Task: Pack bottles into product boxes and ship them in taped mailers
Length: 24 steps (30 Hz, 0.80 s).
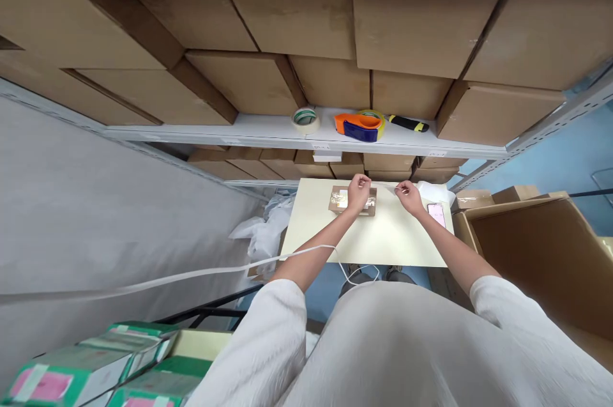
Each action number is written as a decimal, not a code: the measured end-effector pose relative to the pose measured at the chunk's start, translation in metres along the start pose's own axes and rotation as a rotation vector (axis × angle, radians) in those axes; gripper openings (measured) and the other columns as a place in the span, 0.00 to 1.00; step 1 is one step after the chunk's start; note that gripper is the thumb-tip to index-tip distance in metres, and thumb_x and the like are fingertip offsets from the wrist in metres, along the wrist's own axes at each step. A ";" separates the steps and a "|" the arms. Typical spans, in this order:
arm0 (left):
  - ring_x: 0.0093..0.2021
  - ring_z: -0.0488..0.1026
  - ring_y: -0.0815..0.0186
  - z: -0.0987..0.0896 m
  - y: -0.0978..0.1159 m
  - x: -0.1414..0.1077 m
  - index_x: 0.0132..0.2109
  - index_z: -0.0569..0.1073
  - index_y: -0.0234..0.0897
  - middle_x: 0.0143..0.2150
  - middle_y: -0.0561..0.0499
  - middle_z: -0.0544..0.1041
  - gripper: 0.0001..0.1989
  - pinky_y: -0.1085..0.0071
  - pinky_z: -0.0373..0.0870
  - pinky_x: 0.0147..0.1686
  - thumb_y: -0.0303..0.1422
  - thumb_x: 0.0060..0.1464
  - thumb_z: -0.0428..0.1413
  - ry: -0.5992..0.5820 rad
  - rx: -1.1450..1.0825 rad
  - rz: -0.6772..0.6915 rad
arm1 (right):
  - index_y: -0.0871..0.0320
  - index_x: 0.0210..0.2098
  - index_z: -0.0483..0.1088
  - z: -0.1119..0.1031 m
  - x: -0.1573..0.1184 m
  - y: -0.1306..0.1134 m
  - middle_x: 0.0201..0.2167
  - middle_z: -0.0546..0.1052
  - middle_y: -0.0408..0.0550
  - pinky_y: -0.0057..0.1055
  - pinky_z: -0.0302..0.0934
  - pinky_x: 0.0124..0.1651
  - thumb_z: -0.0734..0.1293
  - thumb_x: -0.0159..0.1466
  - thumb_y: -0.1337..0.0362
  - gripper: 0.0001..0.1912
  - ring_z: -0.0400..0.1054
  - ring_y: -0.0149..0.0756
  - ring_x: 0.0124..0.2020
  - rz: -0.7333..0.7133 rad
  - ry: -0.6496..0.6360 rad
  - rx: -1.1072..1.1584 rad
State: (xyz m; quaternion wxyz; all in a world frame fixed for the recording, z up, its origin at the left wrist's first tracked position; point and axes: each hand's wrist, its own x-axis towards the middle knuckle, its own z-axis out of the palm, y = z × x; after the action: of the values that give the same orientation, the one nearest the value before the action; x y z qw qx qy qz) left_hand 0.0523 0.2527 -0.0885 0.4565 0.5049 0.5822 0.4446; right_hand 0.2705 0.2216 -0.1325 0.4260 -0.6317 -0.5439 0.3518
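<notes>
Left hand (359, 190) and right hand (407, 195) both in narrow pinches, a thin strip (383, 185) held between them, box (340, 200) on table (397, 241) below the left grip, contact unclear, phone (436, 214) just right of the right grip, tape (309, 128) beyond both grips

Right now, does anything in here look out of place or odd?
A white cord looks odd: it trails in from the left and crosses loosely over the left arm, where it might snag. Crumpled plastic also bunches untidily left of the table. I see no spill.
</notes>
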 end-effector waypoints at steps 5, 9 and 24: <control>0.41 0.75 0.63 -0.049 -0.007 0.000 0.41 0.74 0.42 0.39 0.52 0.78 0.03 0.68 0.70 0.45 0.31 0.64 0.55 -0.031 -0.014 -0.074 | 0.52 0.34 0.66 0.033 -0.004 -0.033 0.28 0.68 0.39 0.35 0.62 0.40 0.70 0.58 0.48 0.16 0.63 0.36 0.32 0.066 -0.014 0.109; 0.38 0.74 0.63 -0.076 -0.017 0.003 0.39 0.72 0.42 0.34 0.53 0.75 0.09 0.68 0.68 0.42 0.39 0.69 0.54 -0.054 -0.023 -0.112 | 0.51 0.33 0.63 0.060 -0.008 -0.047 0.26 0.64 0.36 0.33 0.59 0.36 0.71 0.57 0.47 0.18 0.60 0.33 0.30 0.093 -0.008 0.152; 0.35 0.75 0.66 -0.114 -0.081 0.019 0.53 0.72 0.42 0.38 0.55 0.76 0.22 0.68 0.73 0.44 0.23 0.53 0.65 -0.139 0.136 -0.160 | 0.51 0.35 0.69 0.115 -0.020 -0.045 0.28 0.73 0.40 0.37 0.66 0.42 0.68 0.53 0.55 0.12 0.67 0.38 0.32 0.273 0.006 -0.091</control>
State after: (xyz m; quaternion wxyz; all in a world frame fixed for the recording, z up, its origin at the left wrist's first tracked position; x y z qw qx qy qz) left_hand -0.0759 0.2573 -0.1482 0.4945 0.5164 0.6163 0.3300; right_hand 0.1459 0.2215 -0.1361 0.3466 -0.7195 -0.4670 0.3797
